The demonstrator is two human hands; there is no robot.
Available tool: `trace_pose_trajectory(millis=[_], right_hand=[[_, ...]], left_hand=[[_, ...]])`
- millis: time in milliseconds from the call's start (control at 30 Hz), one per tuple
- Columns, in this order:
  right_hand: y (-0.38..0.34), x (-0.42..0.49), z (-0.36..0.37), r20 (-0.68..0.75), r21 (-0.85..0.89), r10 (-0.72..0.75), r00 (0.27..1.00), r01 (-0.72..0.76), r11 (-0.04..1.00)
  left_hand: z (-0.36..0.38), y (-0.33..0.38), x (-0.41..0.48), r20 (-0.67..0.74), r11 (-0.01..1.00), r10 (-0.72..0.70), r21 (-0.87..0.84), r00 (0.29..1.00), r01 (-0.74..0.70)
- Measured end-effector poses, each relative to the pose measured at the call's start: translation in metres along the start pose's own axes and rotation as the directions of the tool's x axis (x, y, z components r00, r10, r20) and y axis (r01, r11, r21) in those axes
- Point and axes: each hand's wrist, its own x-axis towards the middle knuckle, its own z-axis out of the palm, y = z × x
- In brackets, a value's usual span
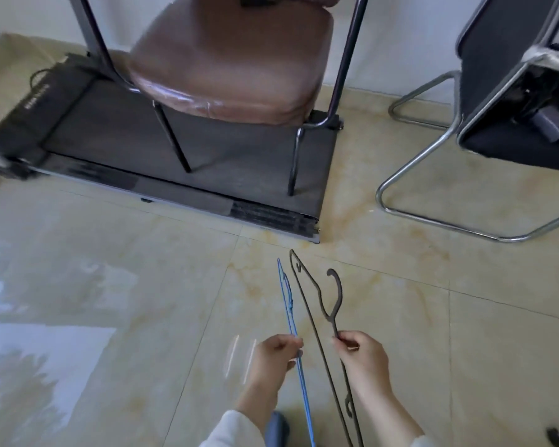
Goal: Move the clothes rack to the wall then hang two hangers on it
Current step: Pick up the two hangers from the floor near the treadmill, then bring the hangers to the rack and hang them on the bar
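Note:
My left hand [276,353] grips a thin blue hanger [288,301], seen edge-on, its tip pointing away from me over the floor. My right hand [362,353] pinches a dark brown hanger [307,304] just below its hook, which curls upward. The two hangers lie side by side, close but apart, low in the head view. No clothes rack is in view.
A brown padded chair [233,66] with dark metal legs stands on a flat black treadmill [117,130] by the white wall. A black chair with a chrome tube frame [433,156] stands at the right. Glossy beige floor tiles [110,285] spread in front.

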Motion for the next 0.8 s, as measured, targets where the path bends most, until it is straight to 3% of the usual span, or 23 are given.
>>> trace_pose_trajectory(millis=[300,500,800], right_hand=[[-0.125,-0.126,-0.025,0.237,-0.095,-0.217,0.947,0.245,0.965],[-0.163,-0.205,-0.026,0.451,-0.128,-0.288,0.844,0.381,0.916],[-0.184,-0.360,0.022,0.701,-0.151,-0.342,0.626,0.599,0.786]], left_hand=[[-0.043,0.056,-0.157,-0.092,0.966,0.125,-0.216,0.988,-0.142],[-0.080,0.046,-0.240,-0.209,0.890,0.127,-0.407,0.970,-0.205],[-0.182,-0.016,-0.376,-0.442,0.713,0.094,-0.595,0.892,-0.370]])
